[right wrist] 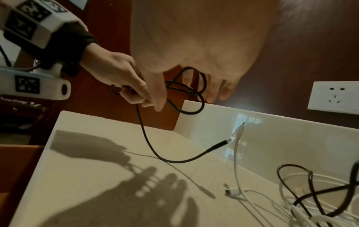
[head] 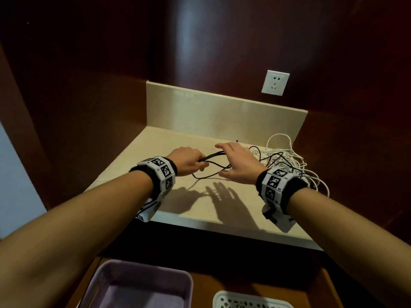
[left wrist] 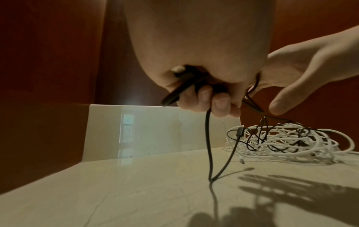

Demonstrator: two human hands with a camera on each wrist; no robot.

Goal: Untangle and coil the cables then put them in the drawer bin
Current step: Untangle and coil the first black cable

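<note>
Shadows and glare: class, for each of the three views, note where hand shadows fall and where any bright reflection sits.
Head view: sharp shadows of both hands fall on the countertop towards the camera. Left wrist view: glare and a window reflection on the backsplash; finger shadows at lower right. Right wrist view: spread-finger shadow across the counter; a glare spot on the backsplash edge near the wall socket.

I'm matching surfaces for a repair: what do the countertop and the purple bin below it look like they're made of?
Countertop: looks like polished stone or a stone-look composite, cream with faint veins, glossy enough to mirror a window in its upstand. Purple bin: probably moulded plastic, with rounded corners, a rolled rim and a smooth, dull sheen.
</note>
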